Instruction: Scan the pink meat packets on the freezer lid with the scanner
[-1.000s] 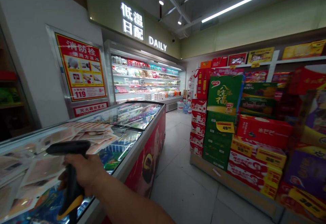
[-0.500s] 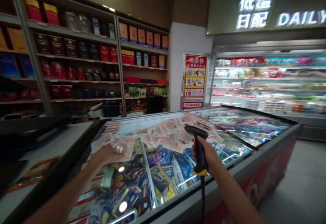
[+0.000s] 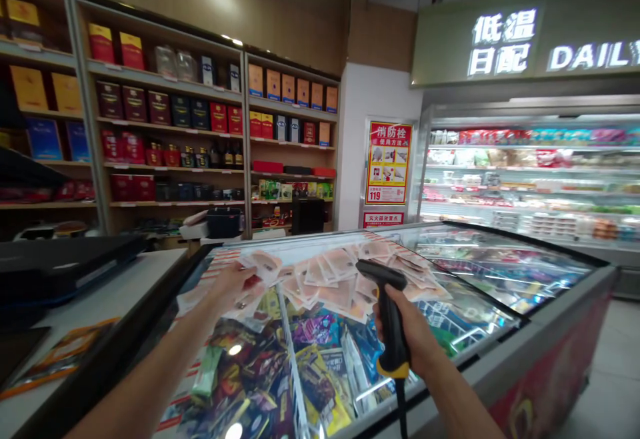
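Note:
My right hand (image 3: 407, 322) is wrapped round a black and yellow barcode scanner (image 3: 393, 326), held upright with its head pointing left and its cord hanging down. My left hand (image 3: 233, 289) reaches over the freezer's glass top, its fingers closed on the edge of a clear flat packet (image 3: 264, 262) with pale pinkish contents. More such flat packets (image 3: 323, 269) lie spread and overlapping on the glass, between my two hands and behind the scanner. Part of the left fingers is hidden by the packets.
Under the glass of the chest freezer (image 3: 545, 339) lie many colourful bags (image 3: 320, 366). At left, a counter (image 3: 117, 306) holds a dark machine (image 3: 75, 262) and an orange-edged packet (image 3: 70, 349). Shelves of boxes (image 3: 160, 109) and a lit chiller (image 3: 530, 179) stand behind.
My left hand has moved forward over the packets and now has one raised at its fingertips. The right hand keeps the scanner in much the same place. The view has tilted up slightly.

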The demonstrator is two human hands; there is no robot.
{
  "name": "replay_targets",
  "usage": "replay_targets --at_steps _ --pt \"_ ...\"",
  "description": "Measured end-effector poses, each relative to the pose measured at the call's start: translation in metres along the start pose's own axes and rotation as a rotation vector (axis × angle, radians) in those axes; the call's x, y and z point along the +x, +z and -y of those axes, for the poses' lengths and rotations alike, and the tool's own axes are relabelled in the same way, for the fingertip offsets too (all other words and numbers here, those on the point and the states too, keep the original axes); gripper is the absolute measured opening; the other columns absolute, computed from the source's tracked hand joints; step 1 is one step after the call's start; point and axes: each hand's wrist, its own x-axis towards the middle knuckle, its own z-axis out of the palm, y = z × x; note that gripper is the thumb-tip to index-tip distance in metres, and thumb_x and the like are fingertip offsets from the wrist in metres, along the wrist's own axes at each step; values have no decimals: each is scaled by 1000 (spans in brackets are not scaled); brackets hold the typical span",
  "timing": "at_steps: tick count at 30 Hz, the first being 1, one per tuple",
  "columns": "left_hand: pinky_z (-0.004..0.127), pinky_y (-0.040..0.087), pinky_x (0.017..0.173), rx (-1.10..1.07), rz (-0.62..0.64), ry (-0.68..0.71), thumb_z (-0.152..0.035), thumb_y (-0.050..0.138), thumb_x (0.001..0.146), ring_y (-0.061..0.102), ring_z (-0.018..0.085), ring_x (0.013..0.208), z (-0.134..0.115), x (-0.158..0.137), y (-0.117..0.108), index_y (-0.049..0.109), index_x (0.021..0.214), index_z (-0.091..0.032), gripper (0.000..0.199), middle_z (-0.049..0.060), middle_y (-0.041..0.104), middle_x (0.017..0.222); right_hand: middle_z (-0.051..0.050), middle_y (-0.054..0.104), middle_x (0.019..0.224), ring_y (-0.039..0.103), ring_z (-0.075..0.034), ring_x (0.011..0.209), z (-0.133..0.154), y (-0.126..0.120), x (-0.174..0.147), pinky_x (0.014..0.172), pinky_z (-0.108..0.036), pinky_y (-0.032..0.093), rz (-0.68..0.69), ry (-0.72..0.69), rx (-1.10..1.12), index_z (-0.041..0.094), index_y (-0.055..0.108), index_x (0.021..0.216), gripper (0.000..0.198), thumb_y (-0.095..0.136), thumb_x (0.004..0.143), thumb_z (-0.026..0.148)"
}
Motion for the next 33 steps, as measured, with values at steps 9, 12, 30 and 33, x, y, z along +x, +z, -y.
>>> replay_targets --at_steps 9,12,30,33 --pt "23 48 62 -356 102 100 -11 51 64 57 9 56 22 6 103 53 75 -13 11 0 61 66 3 52 52 47 -7 37 1 10 4 33 -18 37 116 100 84 16 50 76 29 50 67 44" --pt "23 48 59 -382 108 93 -7 51 63 56 8 52 20 8 115 54 73 -13 12 -1 60 61 2 52 51 46 -7 36 5 10 3 33 -18 36 114 95 69 15 50 74 29 50 68 43" --pt "28 47 62 -350 62 -104 -25 45 78 54 11 74 26 20 171 49 99 -13 25 5 54 92 3 51 47 47 -8 36 24 -35 27 32 -19 37 -168 -76 6 16 49 70 24 54 66 40" --pt "29 47 63 -315 107 -129 -26 45 78 54 12 76 26 14 189 49 100 -13 26 5 54 94 3 52 47 48 -9 36 28 -49 30 33 -20 37 -230 -100 16 16 49 71 26 54 64 40"
